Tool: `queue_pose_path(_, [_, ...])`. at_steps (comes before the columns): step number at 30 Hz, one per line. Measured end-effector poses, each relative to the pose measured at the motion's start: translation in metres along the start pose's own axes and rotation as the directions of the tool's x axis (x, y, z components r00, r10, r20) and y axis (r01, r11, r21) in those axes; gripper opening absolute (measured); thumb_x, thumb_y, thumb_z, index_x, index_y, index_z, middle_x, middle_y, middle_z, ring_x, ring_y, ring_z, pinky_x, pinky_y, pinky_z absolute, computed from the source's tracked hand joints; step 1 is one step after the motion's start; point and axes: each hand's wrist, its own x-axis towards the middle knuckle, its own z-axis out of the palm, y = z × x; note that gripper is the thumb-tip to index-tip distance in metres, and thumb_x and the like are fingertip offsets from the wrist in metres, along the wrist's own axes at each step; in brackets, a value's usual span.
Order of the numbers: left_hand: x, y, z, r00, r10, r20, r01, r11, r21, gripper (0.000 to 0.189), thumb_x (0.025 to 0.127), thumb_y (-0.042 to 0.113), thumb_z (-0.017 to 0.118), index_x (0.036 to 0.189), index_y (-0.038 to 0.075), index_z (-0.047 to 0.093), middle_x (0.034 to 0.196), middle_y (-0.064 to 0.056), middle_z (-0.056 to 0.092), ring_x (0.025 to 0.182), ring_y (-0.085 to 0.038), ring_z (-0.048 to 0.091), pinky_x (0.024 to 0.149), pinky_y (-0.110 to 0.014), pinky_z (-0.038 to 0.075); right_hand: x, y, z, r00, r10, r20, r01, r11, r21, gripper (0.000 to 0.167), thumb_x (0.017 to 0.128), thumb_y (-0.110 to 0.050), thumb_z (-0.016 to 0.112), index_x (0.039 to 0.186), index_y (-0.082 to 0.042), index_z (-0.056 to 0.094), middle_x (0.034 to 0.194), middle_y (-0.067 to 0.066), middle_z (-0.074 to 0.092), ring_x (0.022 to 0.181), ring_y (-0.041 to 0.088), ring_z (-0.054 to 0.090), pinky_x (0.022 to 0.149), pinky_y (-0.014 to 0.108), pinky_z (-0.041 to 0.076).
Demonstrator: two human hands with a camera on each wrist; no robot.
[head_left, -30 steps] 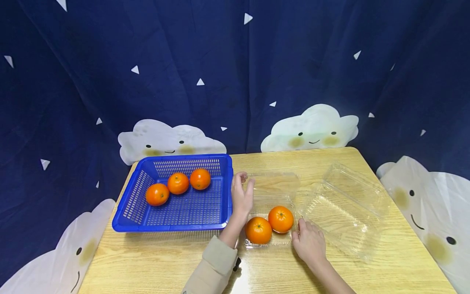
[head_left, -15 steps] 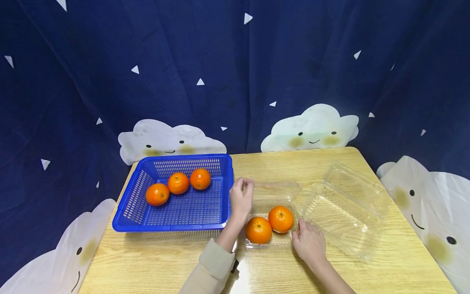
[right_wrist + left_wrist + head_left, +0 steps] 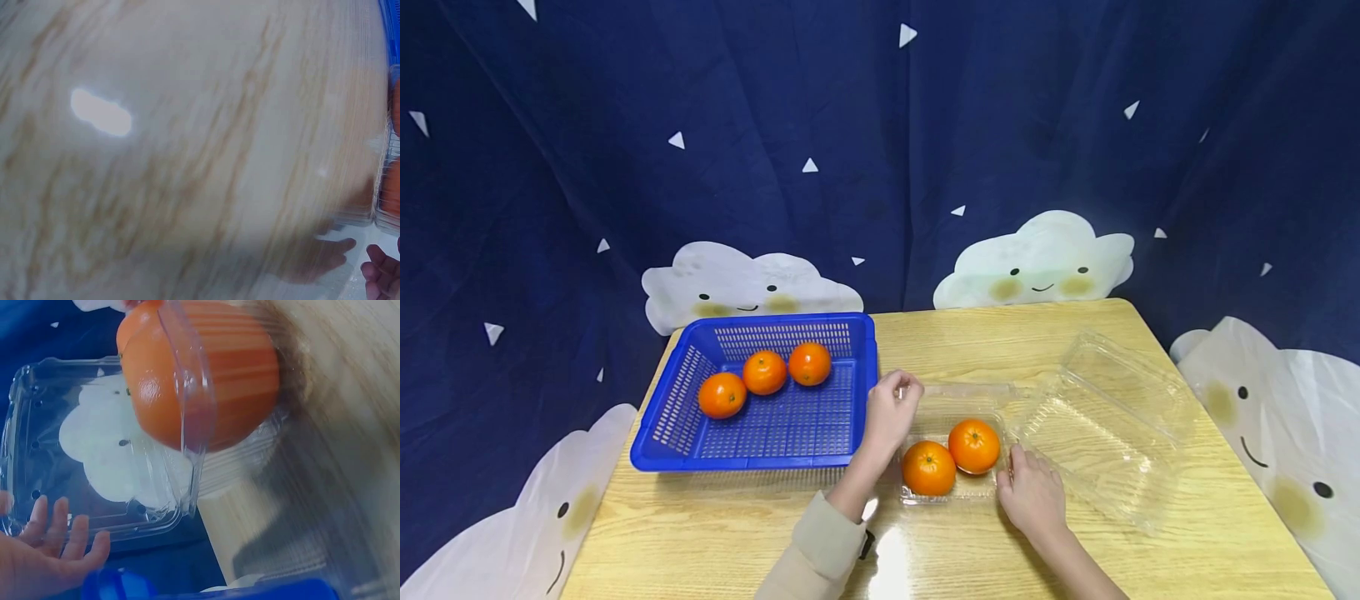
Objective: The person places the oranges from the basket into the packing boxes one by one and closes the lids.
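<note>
Two oranges sit in a clear plastic clamshell box. My left hand pinches the far left edge of its raised lid. In the left wrist view, the lid stands tilted beside an orange; the left fingers show behind its edge, with only a bit of thumb visible. My right hand rests on the table at the box's right side, fingertips at its rim. In the right wrist view, the loosely bent right fingers lie close by the box's corner.
At left, a blue plastic basket holds three oranges, close beside my left hand. Another clear clamshell box lies open at right, behind my right hand. The wooden table ends at a dark blue curtain.
My left hand has closed on the lid and drawn it up and towards me, so the lid stands more steeply. The right hand and the oranges stay put.
</note>
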Motion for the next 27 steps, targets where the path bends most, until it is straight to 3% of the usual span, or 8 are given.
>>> queue_pose_path(3, [0.0,0.0,-0.003,0.997,-0.014,0.075,0.014,1.0,0.008,0.016,0.08,0.018,0.055,0.082,0.007,0.067,0.087,-0.005,0.067,0.091,-0.022,0.061,0.082,-0.036,0.047,0.0,0.0,0.0,1.0,0.001,0.001,-0.001,1.0,0.006,0.017,0.082,-0.02,0.054,0.09,-0.005,0.05,0.08,0.012,0.055,0.079,0.032,0.051,0.065,0.042,0.039])
queue_pose_path(10, [-0.004,-0.002,-0.01,0.981,0.049,0.189,-0.053,0.998,0.016,0.022,0.085,0.018,0.054,0.09,0.002,0.068,0.095,-0.01,0.067,0.095,-0.025,0.06,0.086,-0.038,0.045,0.0,0.0,0.001,1.0,0.002,-0.001,-0.002,1.0,0.018,0.022,0.082,-0.02,0.054,0.095,-0.003,0.052,0.082,0.013,0.056,0.078,0.033,0.051,0.066,0.044,0.04])
queue_pose_path(16, [-0.008,-0.007,-0.015,0.966,0.115,0.231,-0.124,0.992,0.024,0.022,0.087,0.018,0.055,0.092,0.002,0.068,0.094,-0.008,0.067,0.094,-0.023,0.06,0.086,-0.036,0.045,0.0,0.002,0.001,1.0,0.012,-0.001,-0.012,0.999,0.041,0.02,0.081,-0.02,0.056,0.092,-0.004,0.052,0.078,0.01,0.055,0.074,0.03,0.051,0.064,0.044,0.041])
queue_pose_path(21, [-0.013,-0.012,-0.017,0.951,0.18,0.251,-0.191,0.981,0.022,0.02,0.087,0.02,0.056,0.092,0.004,0.068,0.093,-0.006,0.067,0.096,-0.022,0.059,0.088,-0.036,0.043,0.001,0.002,0.001,1.0,0.022,0.013,-0.024,0.996,0.092,0.013,0.079,-0.018,0.056,0.082,-0.009,0.048,0.067,0.003,0.046,0.064,0.022,0.044,0.057,0.035,0.037])
queue_pose_path(27, [-0.021,-0.018,-0.019,0.934,0.198,0.299,-0.213,0.977,0.019,0.02,0.087,0.021,0.056,0.095,0.006,0.066,0.099,-0.003,0.066,0.104,-0.022,0.055,0.093,-0.041,0.039,0.002,0.004,0.001,0.999,0.042,0.022,-0.045,0.982,0.182,0.012,0.078,-0.015,0.057,0.078,-0.011,0.046,0.063,0.0,0.042,0.058,0.017,0.039,0.051,0.028,0.031])
